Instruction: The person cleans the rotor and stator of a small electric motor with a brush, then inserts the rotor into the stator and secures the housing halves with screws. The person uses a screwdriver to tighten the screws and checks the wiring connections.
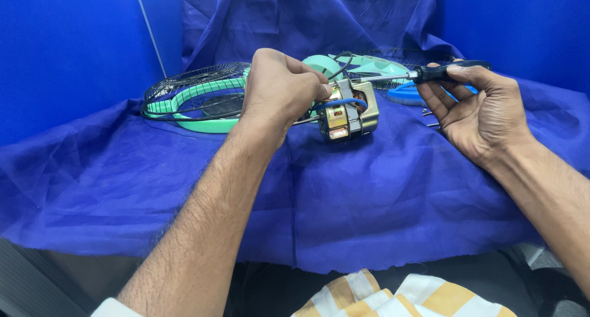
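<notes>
We see the left hand (279, 86) closed around the back end of a small metal electric fan motor with copper windings and a blue wire looped over it (347, 111), fingers curled tight on it, thumb side up. The motor sits low over the wrinkled blue cloth covering the table (381, 194), roughly centre frame; we cannot tell whether it rests on the cloth or is held just above it. A thin steel shaft sticks out of the motor toward the left hand.

The right hand (482, 111) grips a black-handled screwdriver with a silver shank (430, 74), fingers wrapped loosely round the handle, index finger stretched along it. The shank tip reaches the top of the motor, at the housing edge.

Behind the left hand lies a black wire fan guard with a mint-green plastic ring (196, 99), flat on the cloth. Behind the motor is a mint-green plastic fan housing piece (369, 65). Just beside the right hand sits a blue round plastic part (405, 94), partly hidden. A few small screws (430, 113) lie near the right fingers. Yellow-and-white checked fabric (393, 295) shows at the bottom edge.
</notes>
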